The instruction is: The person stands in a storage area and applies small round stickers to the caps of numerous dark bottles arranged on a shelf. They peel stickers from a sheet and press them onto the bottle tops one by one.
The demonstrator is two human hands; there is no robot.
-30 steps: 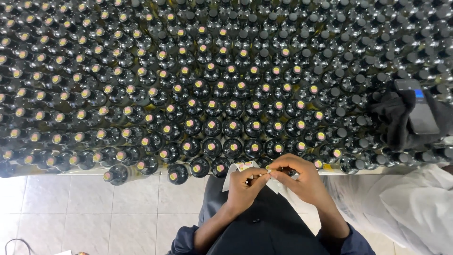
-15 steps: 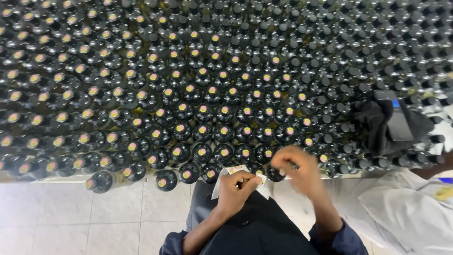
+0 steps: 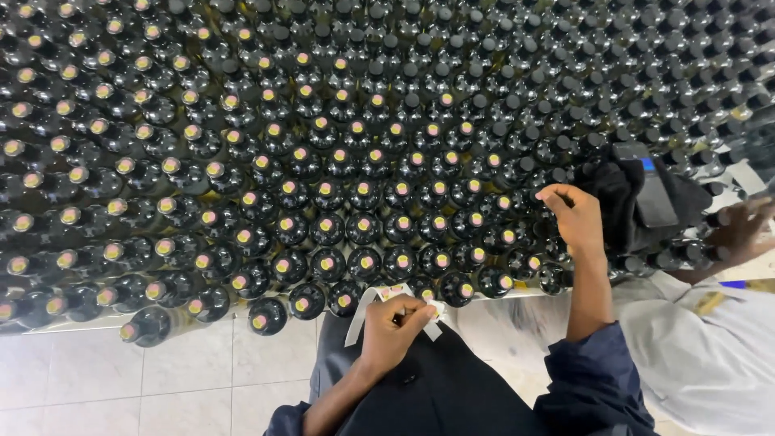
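Seen from above: a dense field of dark glass bottles (image 3: 323, 226) standing neck-up on a table, front row right at the near edge (image 3: 500, 295), tiled floor (image 3: 121, 379) below.

Left hand (image 3: 391, 327) held just in front of the near edge, closed around a white strip of stickers (image 3: 358, 313), thumb pressed on top, loose end of the strip trailing toward the floor.

Right hand (image 3: 575, 216) stretched out over the right part of the field, thumb and forefinger pinched together on the top of one bottle a few rows in from the near edge. Too small to tell whether anything sits between the fingertips.

Pale round tops, many with a pinkish spot at the centre, across the left and middle of the field and down to the near edge. Dark-topped bottles (image 3: 565, 89) filling the far rows and the right side. Judging by that split, well over half of the visible field looks marked, with the far and right rows left to do.

At the right edge, a black cloth bundle (image 3: 626, 190) lying on the bottle tops, and beside it another person's hand (image 3: 739, 230) and white sleeve (image 3: 694, 347).
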